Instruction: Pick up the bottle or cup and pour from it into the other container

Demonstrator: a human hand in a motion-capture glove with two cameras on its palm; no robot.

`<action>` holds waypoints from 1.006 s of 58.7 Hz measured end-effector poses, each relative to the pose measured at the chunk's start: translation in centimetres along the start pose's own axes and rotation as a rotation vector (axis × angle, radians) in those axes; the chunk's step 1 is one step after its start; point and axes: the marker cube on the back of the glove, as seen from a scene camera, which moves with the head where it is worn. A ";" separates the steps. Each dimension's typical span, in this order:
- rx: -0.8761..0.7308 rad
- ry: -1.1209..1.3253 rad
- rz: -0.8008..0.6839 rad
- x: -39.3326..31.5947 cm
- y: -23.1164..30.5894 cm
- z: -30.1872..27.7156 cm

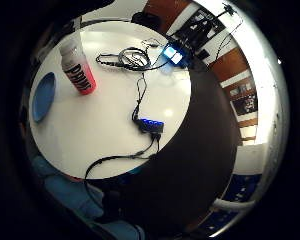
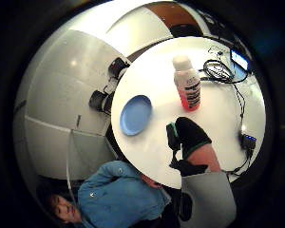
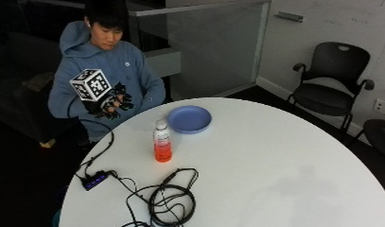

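One view only: chairs (image 3: 334,78) beyond table (image 3: 274,156).

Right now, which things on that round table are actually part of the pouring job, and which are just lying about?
For the job:
- bottle, standing upright, untouched
- blue bowl, just beyond it
- gloved right hand, raised near the person's chest, holding nothing

Just lying about:
- coiled black cable
- small black hub with blue lights

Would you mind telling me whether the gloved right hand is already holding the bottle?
No, the bottle stands upright on the table beside the blue plate, while the gloved right hand is raised near the person's chest.
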 end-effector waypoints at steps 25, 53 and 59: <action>0.096 -0.474 0.026 6.5 -2.2 3.4; 0.089 -0.808 0.088 7.3 -5.2 9.9; 0.064 -0.857 0.079 6.1 -6.2 11.5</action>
